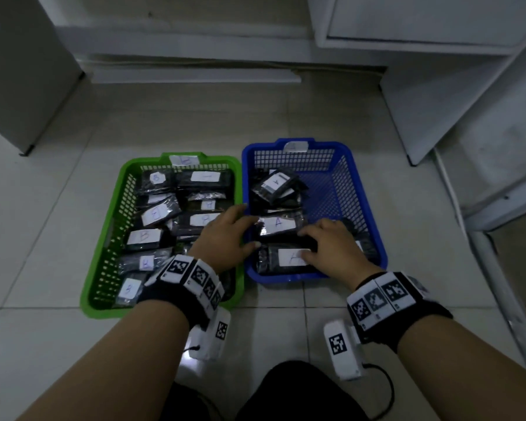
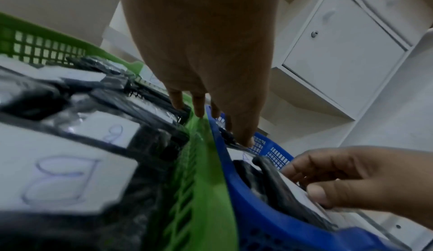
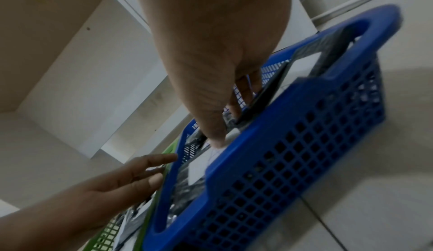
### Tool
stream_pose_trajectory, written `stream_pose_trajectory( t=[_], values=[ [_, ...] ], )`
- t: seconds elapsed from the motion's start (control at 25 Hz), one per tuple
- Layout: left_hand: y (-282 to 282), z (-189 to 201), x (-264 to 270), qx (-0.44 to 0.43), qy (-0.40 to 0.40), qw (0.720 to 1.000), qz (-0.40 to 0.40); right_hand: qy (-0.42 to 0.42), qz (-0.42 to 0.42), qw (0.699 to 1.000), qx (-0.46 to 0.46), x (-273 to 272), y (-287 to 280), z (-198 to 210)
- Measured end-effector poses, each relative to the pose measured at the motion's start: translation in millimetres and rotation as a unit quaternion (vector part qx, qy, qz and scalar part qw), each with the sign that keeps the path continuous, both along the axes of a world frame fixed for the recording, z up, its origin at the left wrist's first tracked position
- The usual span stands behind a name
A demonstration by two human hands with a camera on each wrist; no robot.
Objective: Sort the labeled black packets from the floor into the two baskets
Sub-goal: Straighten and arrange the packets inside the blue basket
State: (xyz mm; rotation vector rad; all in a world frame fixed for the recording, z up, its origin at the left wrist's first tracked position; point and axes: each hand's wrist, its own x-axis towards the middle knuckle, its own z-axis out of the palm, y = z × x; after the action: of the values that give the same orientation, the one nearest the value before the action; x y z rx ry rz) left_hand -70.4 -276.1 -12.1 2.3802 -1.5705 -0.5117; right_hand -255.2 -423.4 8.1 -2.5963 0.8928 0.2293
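Observation:
A green basket point(image 1: 104, 226) on the left holds several black packets labeled B point(image 1: 143, 237). The blue basket point(image 1: 374, 214) to its right holds packets labeled A. My left hand point(image 1: 246, 233) reaches across the two rims, its straight fingers touching the left end of the middle A packet point(image 1: 281, 223). My right hand point(image 1: 308, 242) is inside the blue basket on the near A packet point(image 1: 286, 257), thumb on its white label and fingers curled over its far edge. In the left wrist view the B labels point(image 2: 58, 177) lie close under the wrist. The right wrist view shows my thumb point(image 3: 215, 136) pressing the label.
Pale tile floor point(image 1: 43, 208) surrounds the baskets. A white cabinet point(image 1: 438, 22) stands at the back right, with a white panel point(image 1: 468, 95) leaning beside it. A grey unit point(image 1: 19, 71) stands at the left. Another A packet point(image 1: 275, 182) lies tilted at the blue basket's back.

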Motion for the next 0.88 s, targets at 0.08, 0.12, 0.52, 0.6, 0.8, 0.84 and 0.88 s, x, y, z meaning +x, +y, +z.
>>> stream_pose_trajectory(
  t=[0.08,0.12,0.52,0.6,0.8,0.84,0.88],
  values=[
    [-4,-10,-13,0.041,-0.02,0.999,0.027,-0.005,0.025,1.0,0.011,-11,-4,-3],
    [-4,-12,-17,0.04,-0.024,0.998,0.035,-0.016,0.033,0.999,0.012,-14,-4,-4],
    [-8,-3,-14,-0.016,-0.063,0.996,0.059,-0.115,-0.031,0.992,0.035,26,-32,7],
    [-24,-6,-4,-0.034,-0.039,0.995,0.081,-0.13,-0.03,0.991,0.009,53,-46,4],
    [-49,-15,11,0.07,0.017,0.993,0.091,-0.018,0.102,0.995,0.009,105,-74,-14],
    [-50,-17,12,0.081,0.021,0.993,0.087,0.001,0.125,0.992,-0.016,109,-79,-18],
    [-51,-19,13,0.087,0.025,0.992,0.087,0.009,0.136,0.99,-0.04,111,-82,-21]
  ],
)
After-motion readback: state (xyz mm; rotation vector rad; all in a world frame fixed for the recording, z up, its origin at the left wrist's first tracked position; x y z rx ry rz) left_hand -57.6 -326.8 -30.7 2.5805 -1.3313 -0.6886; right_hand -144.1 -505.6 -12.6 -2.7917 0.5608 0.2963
